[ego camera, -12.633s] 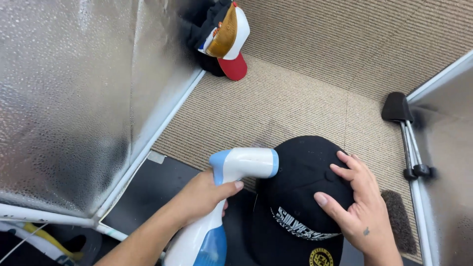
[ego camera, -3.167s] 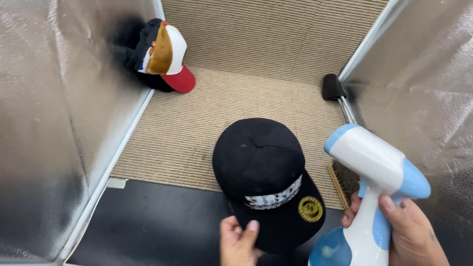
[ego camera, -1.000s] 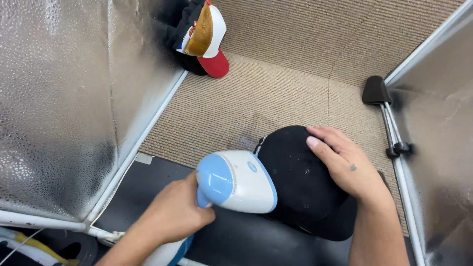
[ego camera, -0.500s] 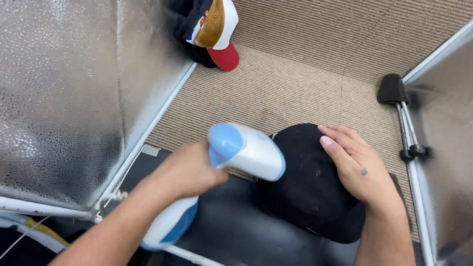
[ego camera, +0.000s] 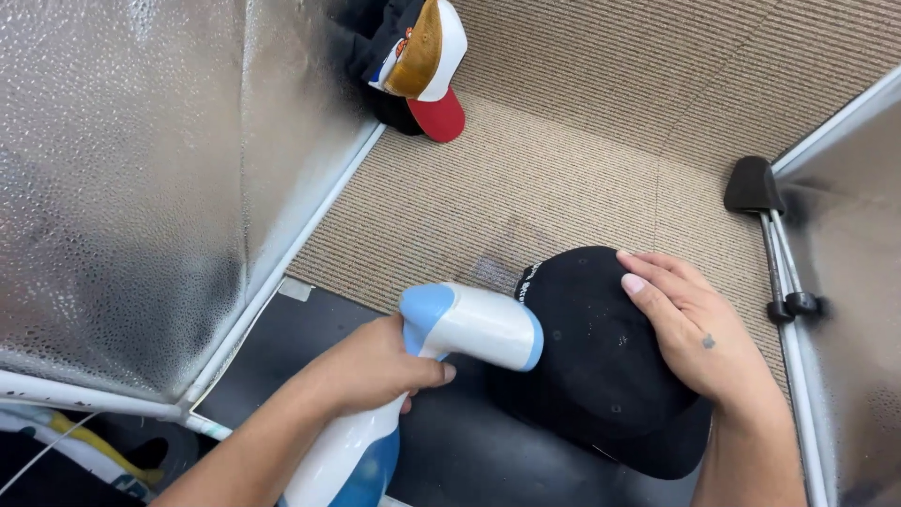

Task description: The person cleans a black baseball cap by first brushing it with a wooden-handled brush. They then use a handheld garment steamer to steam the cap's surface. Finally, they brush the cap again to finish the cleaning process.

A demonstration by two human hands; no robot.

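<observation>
A black cap [ego camera: 591, 376] lies on the beige ribbed surface near the front, its crown up. My right hand [ego camera: 690, 329] rests flat on the cap's right side, fingers pressing the crown. My left hand [ego camera: 371, 366] grips the handle of a white and blue handheld steamer [ego camera: 450, 329]. The steamer's head points right and sits against the cap's left side.
A stack of caps [ego camera: 413, 56], the top one white, tan and red, lies in the far corner. Silver reflective panels [ego camera: 141, 188] stand on the left and right. A black clamp on a metal stand [ego camera: 765, 202] is at the right. A black mat [ego camera: 310, 347] lies in front.
The steamer head has dropped lower and closer to the cap's left side. My right hand has stayed on the cap's crown.
</observation>
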